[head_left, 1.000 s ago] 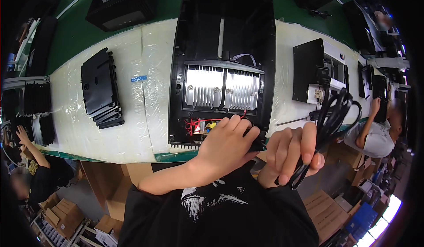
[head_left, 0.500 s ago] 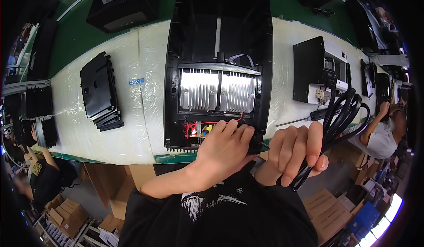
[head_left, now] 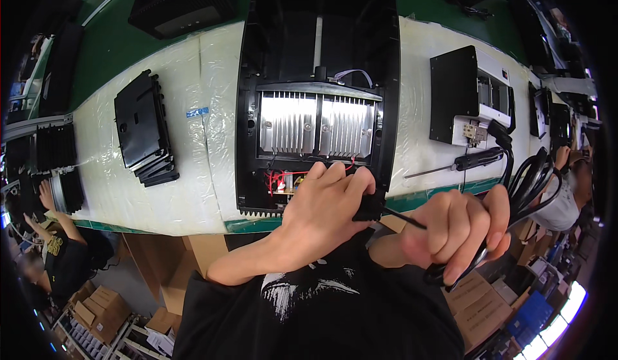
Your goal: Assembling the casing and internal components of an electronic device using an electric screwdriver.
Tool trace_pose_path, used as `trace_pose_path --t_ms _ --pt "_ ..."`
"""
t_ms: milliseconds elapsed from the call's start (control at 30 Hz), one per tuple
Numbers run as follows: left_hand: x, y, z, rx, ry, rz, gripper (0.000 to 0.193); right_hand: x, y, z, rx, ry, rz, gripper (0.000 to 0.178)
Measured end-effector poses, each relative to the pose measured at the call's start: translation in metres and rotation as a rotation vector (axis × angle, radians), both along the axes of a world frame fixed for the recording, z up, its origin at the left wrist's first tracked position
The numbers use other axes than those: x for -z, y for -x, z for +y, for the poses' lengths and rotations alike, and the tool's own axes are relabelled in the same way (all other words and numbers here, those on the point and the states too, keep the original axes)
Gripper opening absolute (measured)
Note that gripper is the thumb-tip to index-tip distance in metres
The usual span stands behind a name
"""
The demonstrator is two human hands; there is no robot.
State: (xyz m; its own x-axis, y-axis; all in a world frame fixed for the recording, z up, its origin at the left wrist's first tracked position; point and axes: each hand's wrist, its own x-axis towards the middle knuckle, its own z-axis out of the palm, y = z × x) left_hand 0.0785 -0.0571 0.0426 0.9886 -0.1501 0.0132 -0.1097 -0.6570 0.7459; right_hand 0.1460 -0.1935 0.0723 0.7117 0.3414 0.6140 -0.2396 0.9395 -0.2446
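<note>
A long black enclosure point(head_left: 250, 141) lies before me, with silvery finned heat sinks point(head_left: 286, 128) inside. Red wires point(head_left: 275, 181) and part of a circuit board point(head_left: 283, 191) show at its near end. Over that end's right corner, my left hand point(head_left: 325, 199) curls its fingers round a black cord end point(head_left: 368, 209); whether this sits in a socket is hidden. From there the cord runs right into my closed right hand point(head_left: 460, 231). My right hand grips the looped black power cord point(head_left: 531, 180), whose bundle sticks out to the right, with a plug point(head_left: 500, 133) at its top.
Stacked black panels point(head_left: 143, 128) lie on the left of the film-covered table point(head_left: 215, 160). To the right are a black-and-white boxy unit point(head_left: 454, 93) and a screwdriver point(head_left: 476, 159). Another black unit point(head_left: 183, 15) stands at the back. Co-workers work at both sides.
My right hand has moved right and slightly down with the cord bundle, so more cord stretches between my hands. The plug has swung away from the boxy unit. My left hand stays at the corner.
</note>
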Motion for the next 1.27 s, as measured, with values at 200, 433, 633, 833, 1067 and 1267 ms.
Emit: trace_pose_path --t_ms 200,433,633,833,1067,1267 --pt "0.001 -0.001 -0.002 0.033 0.033 -0.042 0.041 -0.015 -0.002 -0.006 0.52 0.069 0.081 0.015" --pt "-0.005 -0.005 0.003 0.017 0.193 -0.016 0.041 0.011 -0.015 -0.045 0.964 0.519 0.134 0.021" --pt "0.005 -0.005 -0.005 0.028 0.048 -0.156 0.025 0.056 0.017 -0.088 0.914 0.567 0.505 0.028" --pt "0.002 -0.007 -0.004 0.039 0.068 -0.126 0.023 0.07 0.031 -0.088 0.898 0.609 0.537 0.028" --pt "0.004 -0.003 -0.003 0.007 0.145 -0.08 0.027 0.077 0.058 -0.086 0.835 0.904 0.753 0.05" --pt "0.007 -0.003 -0.004 0.001 0.164 -0.086 0.024 0.09 0.122 -0.09 0.335 1.2 1.032 0.066"
